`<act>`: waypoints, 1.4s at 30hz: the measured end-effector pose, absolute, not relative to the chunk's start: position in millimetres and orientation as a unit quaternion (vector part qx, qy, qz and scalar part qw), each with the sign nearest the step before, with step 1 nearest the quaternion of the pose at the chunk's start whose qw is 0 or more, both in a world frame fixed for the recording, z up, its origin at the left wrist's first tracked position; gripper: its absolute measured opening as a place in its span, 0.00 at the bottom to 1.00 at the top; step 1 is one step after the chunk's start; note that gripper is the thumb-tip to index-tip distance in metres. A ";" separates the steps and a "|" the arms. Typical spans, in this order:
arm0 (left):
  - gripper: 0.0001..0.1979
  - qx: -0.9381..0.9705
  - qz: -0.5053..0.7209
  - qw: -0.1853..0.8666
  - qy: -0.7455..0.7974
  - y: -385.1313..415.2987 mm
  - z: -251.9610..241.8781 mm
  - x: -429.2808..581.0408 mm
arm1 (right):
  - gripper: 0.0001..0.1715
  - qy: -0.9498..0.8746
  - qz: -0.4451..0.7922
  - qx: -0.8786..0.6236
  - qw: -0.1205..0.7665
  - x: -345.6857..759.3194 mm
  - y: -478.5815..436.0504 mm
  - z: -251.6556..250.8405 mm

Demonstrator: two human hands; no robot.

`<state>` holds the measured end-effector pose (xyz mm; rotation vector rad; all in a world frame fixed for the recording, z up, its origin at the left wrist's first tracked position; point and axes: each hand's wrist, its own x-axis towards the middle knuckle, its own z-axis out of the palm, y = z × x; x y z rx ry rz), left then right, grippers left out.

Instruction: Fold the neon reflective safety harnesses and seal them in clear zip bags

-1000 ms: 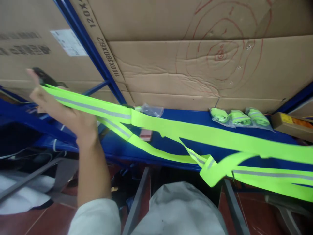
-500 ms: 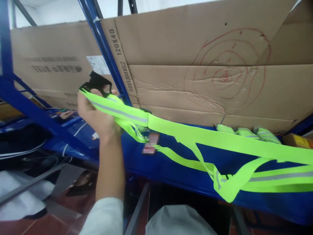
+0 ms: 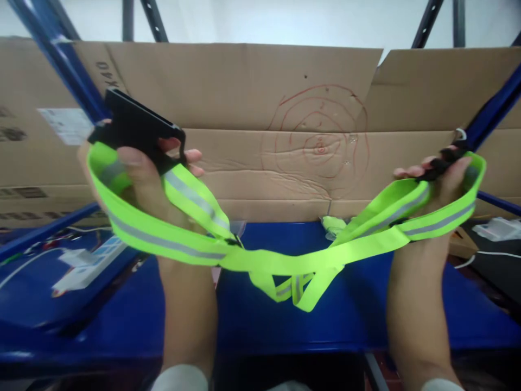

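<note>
Two hands are holding a neon strap [image 3: 260,263] taut in the air over the middle of the blue surface [image 3: 345,326]. The left hand [image 3: 142,179] is clenching one looped end with its black buckle [image 3: 134,127]. The right hand [image 3: 448,179] is gripping the other end by a clip [image 3: 437,165]. Cardboard [image 3: 244,92] is standing along the back edge.

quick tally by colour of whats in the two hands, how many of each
neon yellow: 1, reflective strap stretched between both hands
black: 2, large buckle piece in the grip of the left hand, small clip in the grip of the right hand
total: 3
</note>
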<state>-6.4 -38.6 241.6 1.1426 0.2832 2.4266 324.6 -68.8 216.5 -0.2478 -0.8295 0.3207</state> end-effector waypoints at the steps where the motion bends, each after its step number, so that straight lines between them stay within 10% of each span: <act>1: 0.16 0.428 0.875 0.209 0.095 -41.4 237.2 2.7 | 0.23 -0.427 0.146 -0.123 0.884 312.2 -68.9 216.3; 14: 0.13 0.661 0.633 0.377 0.142 -35.9 183.5 41.9 | 0.09 -0.586 0.195 -0.273 0.737 232.6 -65.3 185.3; 26: 0.08 0.609 0.684 0.365 0.167 -45.5 190.4 49.5 | 0.06 -0.562 0.164 -0.287 0.758 217.4 -59.6 182.9; 42: 0.10 0.715 0.611 0.299 0.162 -11.1 184.9 25.1 | 0.24 -0.691 0.184 -0.342 0.609 236.1 -43.0 176.8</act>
